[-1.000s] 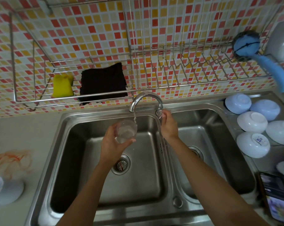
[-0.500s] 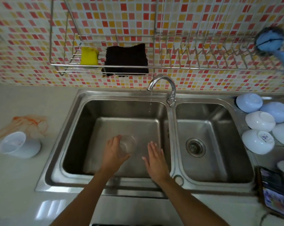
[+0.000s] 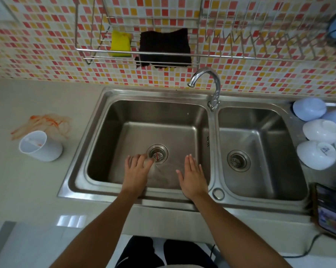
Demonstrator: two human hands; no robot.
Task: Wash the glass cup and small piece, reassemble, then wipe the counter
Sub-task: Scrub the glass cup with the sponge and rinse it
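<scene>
Glass cup is down in the left basin of the sink, held low over the bottom just beside the drain strainer. It's clear and pretty blurred, so all I can make out is a pale see-through shape under the fingers. The left hand is wrapped over it from above, fingers curled round it, so that grip is closed on the cup. The right hand is next to it in the same basin, flat and spread with the fingers straight, holding nothing (open palm facing down, near the divider between the two basins).

The faucet curves over the back of the left basin, and I can't tell any water coming from it. The right basin has its own drain and nothing in it.

On the table to the left of the sink stands a white plastic cup, tipped a bit toward us, and just behind it there's an orange smear across the surface. To the right of the sink is a cluster of upturned bowls, white and pale blue, touching each other. A phone with a lit screen sits at the right edge.

Up on the tiled wall a wire rack carries a yellow sponge and a black cloth side by side.
</scene>
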